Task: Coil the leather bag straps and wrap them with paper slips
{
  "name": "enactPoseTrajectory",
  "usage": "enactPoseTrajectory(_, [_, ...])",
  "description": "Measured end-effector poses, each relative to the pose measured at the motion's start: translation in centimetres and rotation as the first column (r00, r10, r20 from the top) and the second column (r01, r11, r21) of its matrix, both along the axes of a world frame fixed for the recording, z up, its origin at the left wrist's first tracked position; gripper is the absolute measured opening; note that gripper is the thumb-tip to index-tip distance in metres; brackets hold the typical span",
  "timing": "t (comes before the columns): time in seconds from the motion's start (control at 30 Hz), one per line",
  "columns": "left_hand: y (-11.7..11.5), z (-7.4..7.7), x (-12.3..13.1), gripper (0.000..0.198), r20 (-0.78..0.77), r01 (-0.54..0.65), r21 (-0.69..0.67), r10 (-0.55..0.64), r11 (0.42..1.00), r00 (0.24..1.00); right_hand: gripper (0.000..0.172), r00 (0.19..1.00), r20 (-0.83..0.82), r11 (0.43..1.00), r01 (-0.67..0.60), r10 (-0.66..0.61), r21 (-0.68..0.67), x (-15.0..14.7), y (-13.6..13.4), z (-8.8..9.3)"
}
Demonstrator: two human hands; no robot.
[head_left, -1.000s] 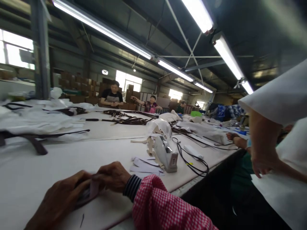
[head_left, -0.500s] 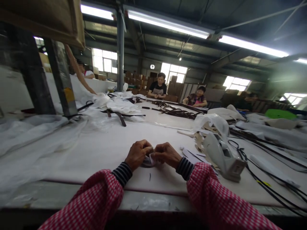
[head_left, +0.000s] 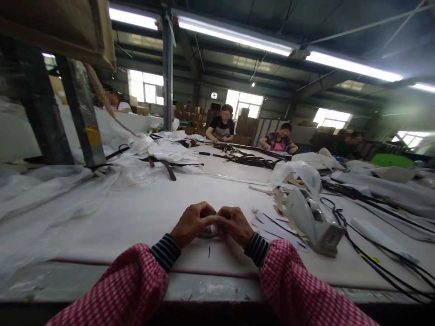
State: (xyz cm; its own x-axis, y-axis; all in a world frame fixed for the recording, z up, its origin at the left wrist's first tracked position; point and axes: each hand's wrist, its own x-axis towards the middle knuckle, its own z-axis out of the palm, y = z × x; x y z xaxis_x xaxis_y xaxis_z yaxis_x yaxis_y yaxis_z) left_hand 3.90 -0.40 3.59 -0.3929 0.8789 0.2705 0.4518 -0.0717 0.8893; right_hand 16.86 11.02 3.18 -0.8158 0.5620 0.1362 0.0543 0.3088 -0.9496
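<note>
My left hand (head_left: 193, 224) and my right hand (head_left: 237, 225) meet just above the white tabletop (head_left: 149, 226), thumbs and fingertips pressed together. Between and below them shows a small greyish, rounded piece with a pale patch (head_left: 209, 232). Most of that piece is hidden by the fingers, so its kind cannot be made out. Both hands are closed about it. A short dark sliver (head_left: 209, 252) lies on the table just below the hands. To the right of my right hand are white paper strips (head_left: 272, 224).
A grey tape dispenser (head_left: 314, 222) stands at the right, with black cords (head_left: 367, 251) beyond it. Dark straps (head_left: 248, 159) lie across the table's middle. Crumpled white wrapping (head_left: 163, 147) and a metal post (head_left: 81, 108) are at the left. Several co-workers sit across the table.
My fingertips have drawn together over the small piece, and the white bit seen between them earlier is now mostly covered. The view has shifted slightly. Across the table, co-workers' hands have moved.
</note>
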Motion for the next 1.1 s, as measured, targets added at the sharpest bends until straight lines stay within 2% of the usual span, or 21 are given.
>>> enactPoseTrajectory(0.1, [-0.4,0.0,0.2,0.023,-0.046,0.044,0.006,-0.043,0.999,0.998,0.013,1.0,-0.016,1.0,0.002,-0.002,-0.005,0.0,-0.1,-0.2])
enactPoseTrajectory(0.17, [-0.5,-0.1,0.2,0.024,-0.059,0.034,0.021,-0.032,0.999,0.998,0.013,1.0,-0.014,1.0,-0.008,0.008,-0.004,0.1,0.0,0.0])
enactPoseTrajectory(0.27, [-0.3,-0.4,0.2,0.04,-0.003,0.006,0.057,-0.006,0.998,1.0,0.011,0.999,-0.015,0.999,-0.039,0.039,0.003,0.5,0.4,0.4])
enactPoseTrajectory(0.37, [-0.1,-0.7,0.2,0.059,0.061,0.0,0.084,-0.005,0.996,0.998,0.03,0.983,0.027,0.982,-0.183,0.184,-0.049,0.7,1.3,1.1])
enactPoseTrajectory(0.43, [0.0,-0.8,0.1,0.063,0.061,0.003,0.096,-0.009,0.995,0.998,0.028,0.952,0.095,0.956,-0.287,0.291,-0.058,0.6,2.1,1.5])
enactPoseTrajectory(0.53, [0.0,-0.8,0.1,0.065,0.054,0.022,0.104,-0.028,0.994,0.998,0.017,0.921,0.209,0.934,-0.35,0.329,0.075,-0.1,2.9,2.2])
enactPoseTrajectory(0.63, [-0.2,-0.6,0.2,0.057,-0.014,0.019,0.073,-0.018,0.997,1.0,0.005,0.934,0.213,0.917,-0.331,0.286,0.224,-0.6,3.1,2.8])
enactPoseTrajectory(0.7, [-0.6,-0.3,0.1,0.04,-0.228,-0.024,0.019,0.028,1.0,0.973,0.007,0.949,0.18,0.911,-0.302,0.259,0.281,-0.7,3.0,2.8])
enactPoseTrajectory(0.77, [-1.0,-0.1,0.1,0.022,-0.485,-0.071,-0.054,0.036,0.996,0.874,0.005,0.957,0.164,0.91,-0.279,0.238,0.308,-0.5,2.8,2.4])
enactPoseTrajectory(0.83, [-1.3,0.1,0.0,0.02,-0.626,-0.089,-0.122,-0.007,0.989,0.78,0.006,0.964,0.153,0.914,-0.256,0.217,0.316,-0.1,2.6,1.8])
enactPoseTrajectory(0.9, [-1.5,0.1,-0.1,0.018,-0.643,-0.076,-0.173,-0.054,0.982,0.764,0.008,0.969,0.145,0.915,-0.239,0.202,0.324,0.2,2.6,1.3])
enactPoseTrajectory(0.97, [-1.5,0.1,-0.1,0.014,-0.624,-0.068,-0.196,-0.071,0.978,0.778,0.009,0.966,0.16,0.912,-0.247,0.204,0.328,0.3,2.6,1.2])
enactPoseTrajectory(1.1, [-1.3,-0.1,-0.1,0.013,-0.603,-0.055,-0.198,-0.077,0.979,0.794,0.013,0.919,0.287,0.879,-0.358,0.271,0.316,-0.3,2.9,2.7])
